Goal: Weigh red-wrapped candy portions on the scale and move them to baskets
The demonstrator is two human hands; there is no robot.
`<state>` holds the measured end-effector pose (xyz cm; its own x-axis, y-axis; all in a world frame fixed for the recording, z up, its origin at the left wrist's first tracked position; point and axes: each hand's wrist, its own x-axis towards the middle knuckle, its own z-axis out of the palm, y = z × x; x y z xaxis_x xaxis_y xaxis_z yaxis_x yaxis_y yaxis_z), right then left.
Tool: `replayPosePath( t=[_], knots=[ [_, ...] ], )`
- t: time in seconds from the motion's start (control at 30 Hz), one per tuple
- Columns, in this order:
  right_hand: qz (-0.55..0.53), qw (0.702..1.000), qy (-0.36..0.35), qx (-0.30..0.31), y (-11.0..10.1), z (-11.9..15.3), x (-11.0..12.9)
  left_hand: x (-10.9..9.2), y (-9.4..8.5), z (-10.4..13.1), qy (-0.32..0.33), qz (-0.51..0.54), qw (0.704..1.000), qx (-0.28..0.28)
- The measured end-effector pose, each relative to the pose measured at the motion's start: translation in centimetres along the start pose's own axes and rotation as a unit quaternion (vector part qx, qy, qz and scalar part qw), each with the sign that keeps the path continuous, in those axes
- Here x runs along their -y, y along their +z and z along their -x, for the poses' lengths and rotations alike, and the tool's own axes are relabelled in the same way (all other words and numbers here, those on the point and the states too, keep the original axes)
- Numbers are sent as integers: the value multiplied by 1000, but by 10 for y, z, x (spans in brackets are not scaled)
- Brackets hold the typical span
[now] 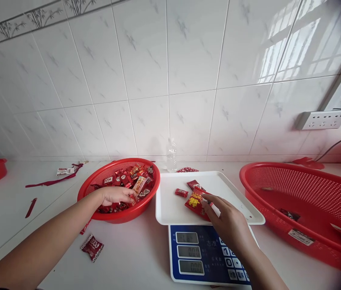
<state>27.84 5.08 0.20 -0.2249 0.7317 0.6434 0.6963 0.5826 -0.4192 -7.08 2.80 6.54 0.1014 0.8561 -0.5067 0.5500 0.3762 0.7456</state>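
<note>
My left hand [119,196] reaches into a red basket [113,217] full of small wrapped candies [123,179]. Its fingers are bent together around a candy with a red wrapper, partly hidden by the fingertips. On the white tray [166,213] of a scale, my right hand [229,213] grips the right side of a red packet [194,202] with yellow characters. A pinkish piece shows under those fingers, too covered to name. A small red candy [181,193] and a darker red one [195,185] lie beside the packet.
Below the tray is the blue scale panel [209,253]. One wrapped candy [92,247] lies on the table. To the right stands a large red basket [279,235] with a few packets. A clear bottle [171,155] stands by the tiled wall, left of a power strip [321,120].
</note>
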Motion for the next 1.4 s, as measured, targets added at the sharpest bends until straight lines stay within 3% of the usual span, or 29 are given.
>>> replayPosePath(
  t=[0.13, 0.23, 0.43, 0.6, 0.77, 0.97, 1.2, 1.4],
  knots=[
    [-6, 1000, -8, 2, 0, 0, 2, -17, -9, 9, 58, 56, 997, -20],
    [-22, 999, -49, 5, 2, -1, 4, -34, -3, 8, 95, 105, 990, -19],
    [-20, 993, -102, 56, 5, -1, 4, -78, 46, -13, 153, 183, 971, -23],
    [38, 997, -50, 41, 1, -3, -2, -99, 91, -43, 187, 169, 967, -44],
    [57, 998, -5, 2, -2, -4, -10, -102, 111, -59, 198, 77, 972, -97],
    [65, 998, 11, -2, -4, -4, -8, -95, 108, -54, 236, -53, 959, -147],
    [62, 997, 31, 18, -1, -1, -8, -81, 115, -51, 245, -168, 952, -77],
    [24, 999, 27, 21, -1, -4, -8, -85, 128, -63, 282, -203, 935, -71]
  ],
)
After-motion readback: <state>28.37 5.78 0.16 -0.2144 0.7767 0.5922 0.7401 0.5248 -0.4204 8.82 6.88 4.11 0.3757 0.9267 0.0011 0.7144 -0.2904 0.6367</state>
